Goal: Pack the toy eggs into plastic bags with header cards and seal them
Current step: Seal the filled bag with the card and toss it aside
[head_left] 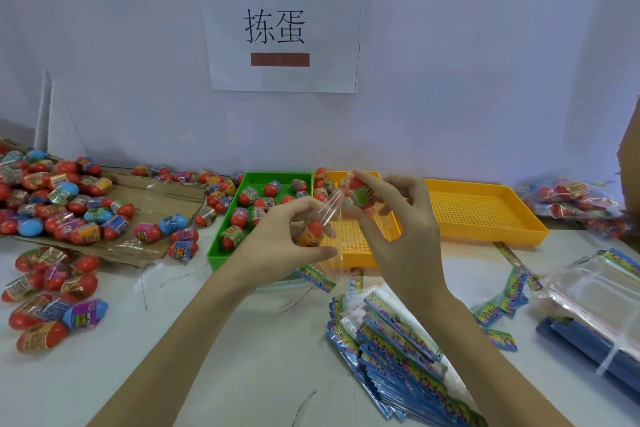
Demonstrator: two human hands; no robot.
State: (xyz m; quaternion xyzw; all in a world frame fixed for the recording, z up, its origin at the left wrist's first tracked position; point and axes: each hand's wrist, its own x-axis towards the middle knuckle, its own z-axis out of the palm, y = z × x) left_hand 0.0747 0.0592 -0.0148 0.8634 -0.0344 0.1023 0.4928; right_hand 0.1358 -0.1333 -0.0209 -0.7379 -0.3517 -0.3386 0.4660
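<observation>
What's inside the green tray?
The green tray holds loose toy eggs, red with bright wrappers. The left hand covers its near right corner, so anything there is hidden.

A sheet of cardboard [152,204] lies on the bench [242,357] at middle left of the frame, heaped with toy eggs [62,198]. Three trays stand in a row at centre: the left tray [221,243] holds eggs, the right tray [485,211] lies beyond the hands. Header cards [398,357] are stacked at lower right, sealed packs [571,201] at far right. A paper sign [280,28] hangs on the wall above.
</observation>
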